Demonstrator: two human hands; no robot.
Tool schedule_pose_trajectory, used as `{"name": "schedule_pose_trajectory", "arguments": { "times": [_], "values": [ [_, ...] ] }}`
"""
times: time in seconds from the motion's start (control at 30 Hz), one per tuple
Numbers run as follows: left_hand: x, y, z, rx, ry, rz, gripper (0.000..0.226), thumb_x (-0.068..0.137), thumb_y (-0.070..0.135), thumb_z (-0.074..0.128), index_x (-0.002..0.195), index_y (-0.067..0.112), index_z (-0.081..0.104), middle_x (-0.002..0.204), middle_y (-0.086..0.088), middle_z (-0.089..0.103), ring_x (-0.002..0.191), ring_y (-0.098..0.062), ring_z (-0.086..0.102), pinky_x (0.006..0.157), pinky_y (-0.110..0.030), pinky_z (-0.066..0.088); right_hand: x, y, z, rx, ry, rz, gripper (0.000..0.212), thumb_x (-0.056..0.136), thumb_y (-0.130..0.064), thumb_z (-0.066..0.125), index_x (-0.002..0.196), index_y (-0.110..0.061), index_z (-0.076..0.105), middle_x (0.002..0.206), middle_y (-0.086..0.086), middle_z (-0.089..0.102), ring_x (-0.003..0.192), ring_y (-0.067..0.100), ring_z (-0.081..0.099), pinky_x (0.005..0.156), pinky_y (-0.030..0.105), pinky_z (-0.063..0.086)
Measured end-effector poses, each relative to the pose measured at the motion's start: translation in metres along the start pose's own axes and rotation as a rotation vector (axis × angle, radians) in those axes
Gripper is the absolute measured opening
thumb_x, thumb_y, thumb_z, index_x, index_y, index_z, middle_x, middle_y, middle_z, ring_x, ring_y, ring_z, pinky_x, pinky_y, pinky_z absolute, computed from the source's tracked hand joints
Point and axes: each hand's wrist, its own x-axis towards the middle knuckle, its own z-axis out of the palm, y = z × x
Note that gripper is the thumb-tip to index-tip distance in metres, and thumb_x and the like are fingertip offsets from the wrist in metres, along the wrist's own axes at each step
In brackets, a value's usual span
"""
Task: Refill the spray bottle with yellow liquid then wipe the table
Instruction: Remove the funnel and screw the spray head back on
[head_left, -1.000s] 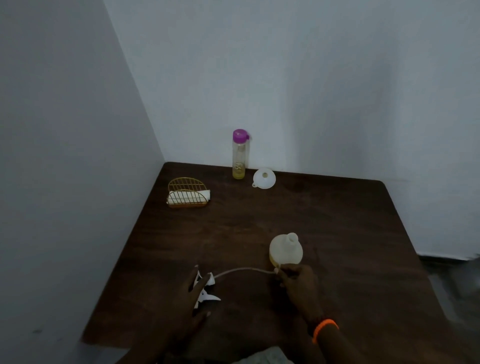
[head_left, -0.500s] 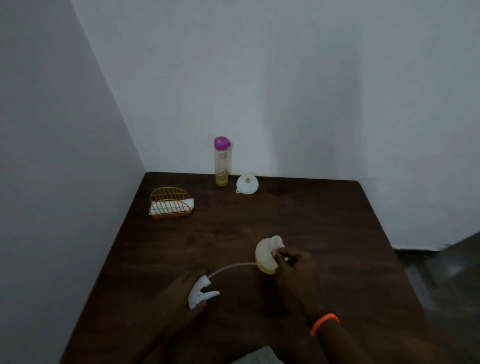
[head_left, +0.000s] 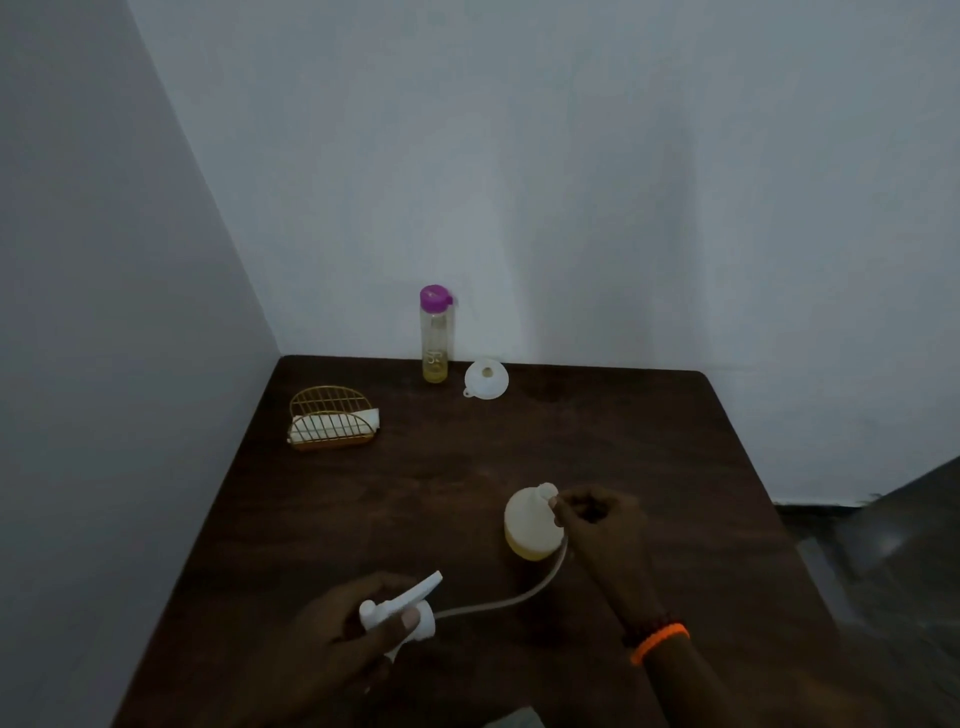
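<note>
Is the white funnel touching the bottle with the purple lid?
Apart. The head view shows dark table between the funnel and the purple-lidded bottle.

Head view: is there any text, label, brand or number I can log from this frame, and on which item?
Clear bottle with the purple cap: a pale printed mark on its lower part, too blurred to read.
Spray bottle: no print visible.
Spray head: no print visible.
Funnel: no print visible.
Wire napkin holder: no print visible.
Nothing in this frame can be quoted.
</note>
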Motion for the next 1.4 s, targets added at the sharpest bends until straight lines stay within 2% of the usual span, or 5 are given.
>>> {"name": "schedule_pose_trajectory", "arguments": {
  "times": [0.5, 0.63, 0.73, 0.97, 1.4],
  "values": [
    [0.036, 0.051, -0.007, -0.256, 0.148, -0.155, 0.020, 0.082, 0.039, 0.071, 0.085, 0.019, 0.071, 0.070, -0.001, 0.074, 0.063, -0.011, 0.070, 0.059, -0.020, 0.053, 0.036, -0.017, -0.002, 0.020, -0.046, 0.097, 0.029, 0.096, -0.024, 0.064, 0.077, -0.003, 0.071, 0.066, 0.010, 0.071, 0.044, 0.009, 0.063, 0.042, 0.019, 0.050],
    [0.067, 0.066, -0.004, -0.332, 0.287, -0.136, 0.031, 0.081, 0.043, 0.073, 0.078, 0.013, 0.070, 0.064, 0.001, 0.067, 0.060, -0.016, 0.063, 0.060, -0.031, 0.053, 0.046, 0.010, 0.001, -0.084, -0.108, 0.145, 0.010, 0.092, -0.014, 0.066, 0.101, -0.013, 0.072, 0.098, 0.004, 0.073, 0.080, 0.007, 0.066, 0.063, 0.020, 0.054],
    [0.096, 0.084, 0.005, -0.277, 0.339, -0.109, 0.033, 0.080, 0.049, 0.071, 0.081, 0.016, 0.072, 0.068, 0.004, 0.069, 0.065, -0.012, 0.066, 0.068, -0.035, 0.056, 0.042, 0.034, 0.010, -0.245, -0.262, 0.124, 0.044, 0.081, -0.018, 0.077, 0.123, -0.018, 0.062, 0.121, -0.005, 0.061, 0.104, 0.010, 0.059, 0.083, 0.026, 0.052],
    [0.141, 0.114, 0.034, -0.011, 0.319, 0.073, 0.030, 0.081, 0.041, 0.074, 0.107, 0.029, 0.064, 0.089, 0.012, 0.067, 0.077, 0.004, 0.063, 0.061, -0.008, 0.044, 0.029, 0.044, 0.029, -0.236, -0.225, 0.134, 0.063, 0.072, -0.059, 0.076, 0.125, -0.028, 0.063, 0.120, -0.011, 0.063, 0.106, 0.007, 0.059, 0.092, 0.027, 0.048],
    [0.167, 0.108, 0.071, 0.071, 0.217, 0.286, 0.027, 0.072, 0.032, 0.082, 0.093, 0.019, 0.072, 0.085, 0.008, 0.068, 0.079, -0.003, 0.064, 0.071, -0.022, 0.055, 0.030, 0.040, 0.026, -0.190, -0.208, 0.109, 0.045, 0.078, -0.052, 0.076, 0.115, -0.028, 0.066, 0.108, -0.013, 0.065, 0.102, 0.008, 0.062, 0.093, 0.033, 0.052]
  ]
}}
